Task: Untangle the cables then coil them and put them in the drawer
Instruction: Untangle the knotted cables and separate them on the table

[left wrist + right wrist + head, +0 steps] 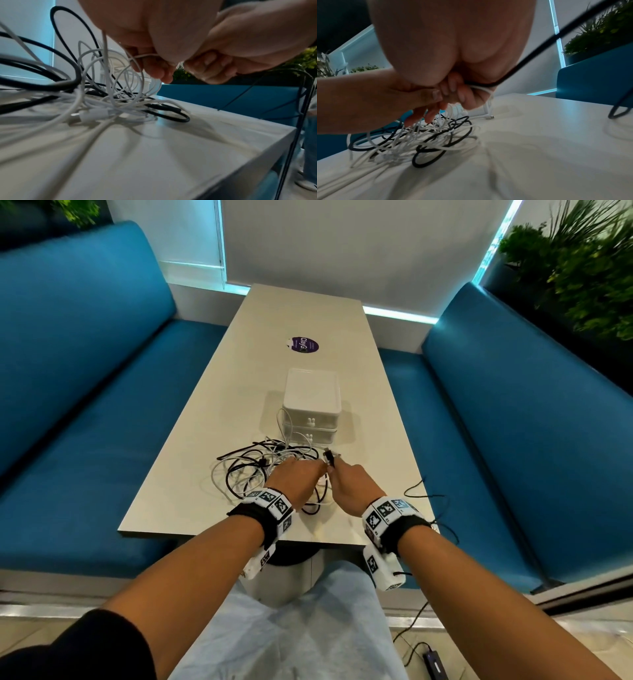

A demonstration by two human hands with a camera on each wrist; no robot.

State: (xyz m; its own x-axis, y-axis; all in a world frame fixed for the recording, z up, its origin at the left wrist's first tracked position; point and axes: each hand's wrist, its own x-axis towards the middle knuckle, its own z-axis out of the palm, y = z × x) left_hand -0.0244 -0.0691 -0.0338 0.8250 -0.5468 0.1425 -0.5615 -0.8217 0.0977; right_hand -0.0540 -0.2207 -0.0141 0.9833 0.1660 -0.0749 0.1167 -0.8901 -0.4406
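A tangle of black and white cables (260,470) lies on the table (212,419), just in front of a white two-drawer box (311,405) whose drawers are both shut. My left hand (317,470) hovers over the tangle's right side, and its curled fingers (154,70) hook a white cable loop (142,58). My right hand (334,470) is close beside it. Its curled fingers (462,94) grip a black cable (488,84) together with a white strand. The black plug end (329,455) sticks up above the fist. A loose white connector (489,117) lies on the table.
Blue padded benches (85,405) (513,422) flank the narrow table. A purple round sticker (304,345) marks the far half. Thin black wires (424,494) trail off the table's right front corner to a power pack (435,666) on the floor. Plants (582,268) stand at the back right.
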